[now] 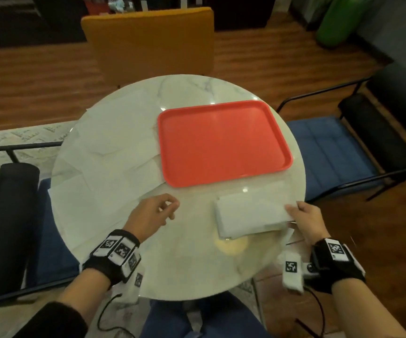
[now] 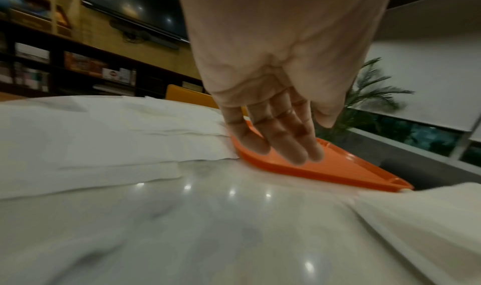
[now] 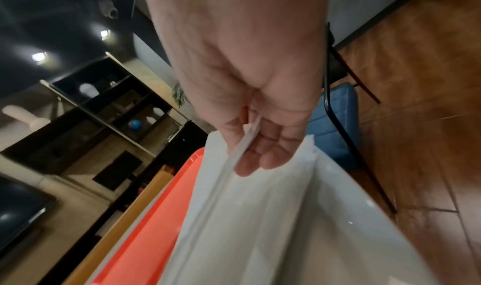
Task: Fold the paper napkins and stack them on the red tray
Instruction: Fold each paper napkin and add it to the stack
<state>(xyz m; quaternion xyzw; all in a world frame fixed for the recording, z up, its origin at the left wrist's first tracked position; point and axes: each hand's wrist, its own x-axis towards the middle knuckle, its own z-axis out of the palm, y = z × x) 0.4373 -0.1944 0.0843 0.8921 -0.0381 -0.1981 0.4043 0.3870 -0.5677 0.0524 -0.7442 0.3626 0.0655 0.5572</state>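
A red tray [image 1: 223, 142] [image 2: 338, 170] [image 3: 145, 217] lies with nothing on it at the right middle of the round marble table [image 1: 184, 264]. Several unfolded white napkins [image 1: 104, 152] [image 2: 91, 137] cover the table's left half. A folded napkin [image 1: 248, 215] [image 3: 260, 227] lies in front of the tray, near the front right edge. My right hand [image 1: 301, 213] [image 3: 250, 145] pinches its right end between thumb and fingers. My left hand [image 1: 158, 211] [image 2: 281, 137] hovers over bare table to the left of it, fingers relaxed, holding nothing.
An orange chair [image 1: 148, 37] stands at the far side. Blue-cushioned chairs with black frames stand at the right [image 1: 323, 152] and the left [image 1: 50, 240]. The table's front edge is close to my right wrist.
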